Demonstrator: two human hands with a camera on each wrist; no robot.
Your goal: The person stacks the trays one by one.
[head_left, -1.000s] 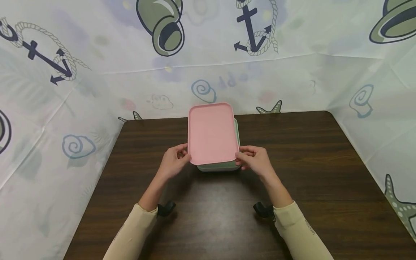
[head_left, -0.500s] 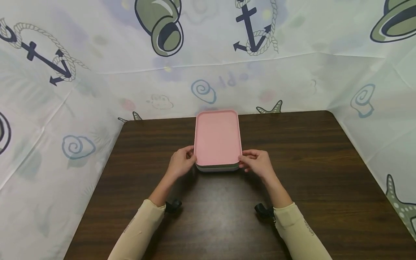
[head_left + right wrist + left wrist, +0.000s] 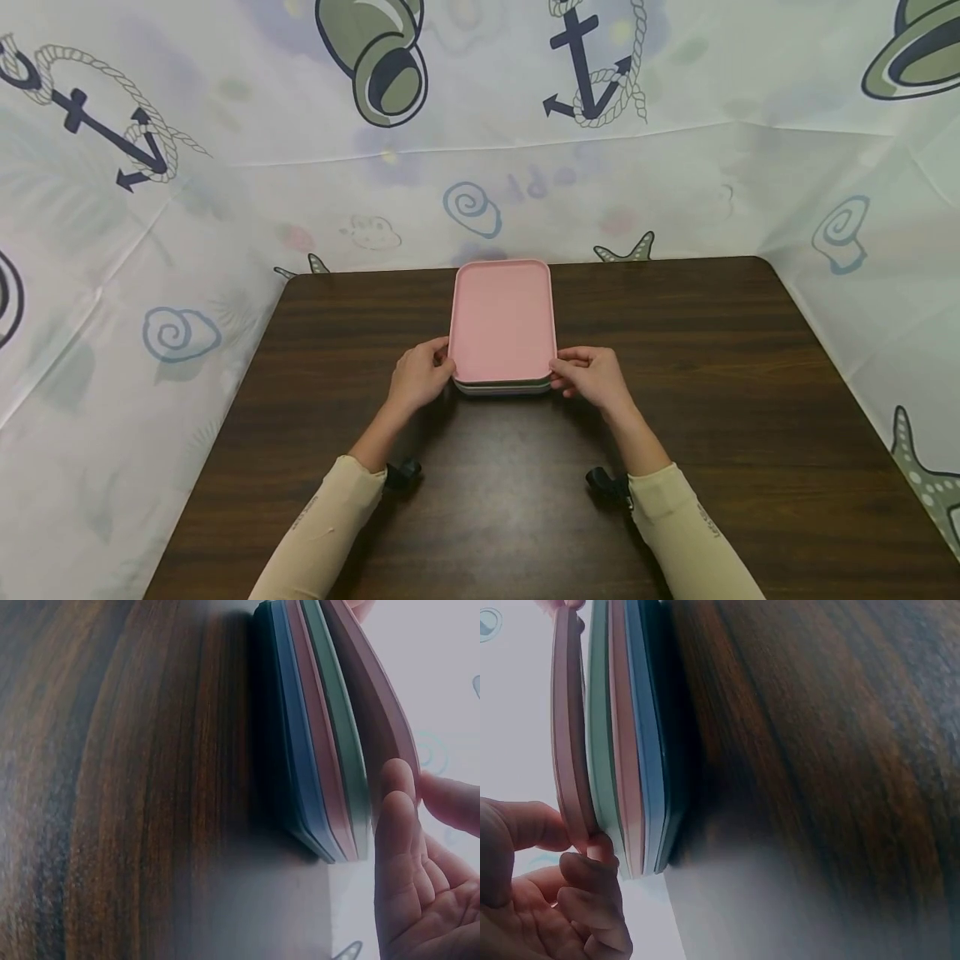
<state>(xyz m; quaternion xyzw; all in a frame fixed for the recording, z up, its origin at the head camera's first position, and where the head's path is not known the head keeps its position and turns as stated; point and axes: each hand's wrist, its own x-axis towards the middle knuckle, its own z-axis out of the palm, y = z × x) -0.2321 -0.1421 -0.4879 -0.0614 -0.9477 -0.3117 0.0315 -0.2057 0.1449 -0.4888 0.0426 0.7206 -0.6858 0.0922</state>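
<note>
A pink rectangular tray with rounded corners and a low rim is held flat over a stack of like trays. My left hand pinches its near left corner between thumb and fingers. At the near right corner my right hand grips the rim the same way. Below it in the left wrist view lie a green tray, a second pink tray, a blue tray and a dark tray at the bottom. Both wrist views show a narrow gap between the held tray and the green one.
The stack stands near the far edge of a dark wood-grain table. A pale cloth printed with anchors and shells rises behind the table and along its sides.
The held pink tray has come down and slightly right, lining up over the stack and covering the green tray that showed beside it. Both hands moved with it, the left one further right.
</note>
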